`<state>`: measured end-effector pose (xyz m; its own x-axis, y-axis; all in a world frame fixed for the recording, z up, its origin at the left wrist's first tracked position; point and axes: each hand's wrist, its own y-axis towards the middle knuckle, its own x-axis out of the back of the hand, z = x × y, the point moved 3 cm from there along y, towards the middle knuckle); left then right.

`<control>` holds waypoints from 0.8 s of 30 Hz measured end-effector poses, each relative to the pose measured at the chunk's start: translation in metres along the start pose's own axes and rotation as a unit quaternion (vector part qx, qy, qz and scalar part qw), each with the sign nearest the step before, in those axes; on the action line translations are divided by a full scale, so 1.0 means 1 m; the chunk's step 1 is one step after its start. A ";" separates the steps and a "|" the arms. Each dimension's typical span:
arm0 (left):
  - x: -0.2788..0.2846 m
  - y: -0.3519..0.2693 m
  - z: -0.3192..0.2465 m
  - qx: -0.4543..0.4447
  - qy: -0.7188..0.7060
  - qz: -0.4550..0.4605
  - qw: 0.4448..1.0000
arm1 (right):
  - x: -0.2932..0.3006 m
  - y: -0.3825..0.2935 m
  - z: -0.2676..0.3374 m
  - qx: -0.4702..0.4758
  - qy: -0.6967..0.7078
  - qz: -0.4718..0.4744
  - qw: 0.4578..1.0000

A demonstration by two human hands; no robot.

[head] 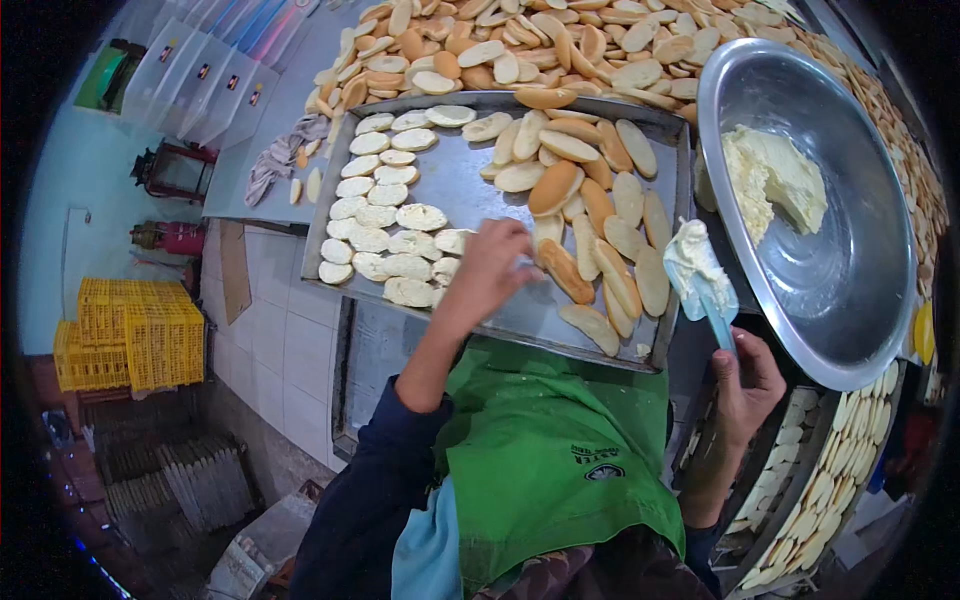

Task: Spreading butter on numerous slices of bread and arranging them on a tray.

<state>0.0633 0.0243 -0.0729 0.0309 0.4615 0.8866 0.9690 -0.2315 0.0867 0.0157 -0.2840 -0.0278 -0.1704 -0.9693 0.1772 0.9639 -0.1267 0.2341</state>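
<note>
In my right hand (748, 379) is the handle of a light blue spatula (702, 277), its blade loaded with pale cream. My left hand (499, 262) is over the middle of a metal baking tray (510, 180), fingers bent near the bread pieces; whether it holds one cannot be told. Cream-coated halves (407, 265) lie in rows on the tray's left part. Uncoated oval bread halves (570, 146) are heaped loosely on its right part, some crust side up. A large steel bowl (847, 300) stands right of the tray with a lump of pale cream (787, 176) inside.
A big pile of bread halves (450, 60) covers the table behind the tray. A crumpled cloth (281, 157) and clear plastic bins (199, 86) are at the left. Trays of bread halves (817, 487) stand low at the right. Yellow crates (127, 337) stand at the far left.
</note>
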 end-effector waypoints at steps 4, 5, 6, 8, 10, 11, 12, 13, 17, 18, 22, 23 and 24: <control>-0.028 0.007 -0.040 -0.083 0.091 0.076 0.989 | 0.047 0.026 0.019 0.029 -0.190 -0.076 0.978; -0.034 0.006 -0.045 -0.102 0.085 0.078 0.988 | 0.059 0.038 0.026 0.019 -0.235 -0.103 0.966; -0.038 0.005 -0.043 -0.101 0.111 0.071 0.986 | 0.070 0.052 0.033 -0.039 -0.320 -0.077 0.944; -0.039 0.004 -0.048 -0.124 0.131 0.067 0.981 | 0.091 0.078 0.031 -0.014 -0.433 -0.038 0.900; -0.037 0.007 -0.052 -0.077 0.133 0.087 0.984 | 0.106 0.102 0.020 -0.040 -0.534 0.047 0.843; -0.038 0.009 -0.054 -0.095 0.130 0.091 0.983 | 0.113 0.113 0.010 -0.076 -0.571 0.098 0.811; -0.039 0.011 -0.054 -0.091 0.145 0.095 0.981 | 0.117 0.126 0.003 -0.113 -0.592 0.136 0.786; -0.040 0.012 -0.053 -0.085 0.160 0.099 0.978 | 0.119 0.136 -0.004 -0.149 -0.609 0.176 0.759; -0.041 0.018 -0.051 -0.089 0.164 0.124 0.975 | 0.113 0.164 -0.044 -0.122 -0.651 0.176 0.728; -0.038 0.021 -0.053 -0.087 0.156 0.125 0.976 | 0.104 0.167 -0.055 -0.110 -0.639 0.183 0.739; -0.021 0.029 -0.057 -0.037 0.084 0.155 0.984 | 0.082 0.185 -0.068 -0.132 -0.548 0.202 0.801; -0.018 0.031 -0.058 -0.039 0.084 0.156 0.983 | 0.087 0.189 -0.065 -0.135 -0.548 0.201 0.801; -0.014 0.031 -0.055 -0.006 0.020 0.150 0.989 | 0.091 0.192 -0.061 -0.177 -0.486 0.210 0.830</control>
<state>0.0791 -0.0359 -0.0574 0.3057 0.3360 0.8909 0.9150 -0.3624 -0.1773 0.1981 -0.4097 -0.0252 0.2771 -0.3372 0.8997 0.9504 -0.0415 -0.3083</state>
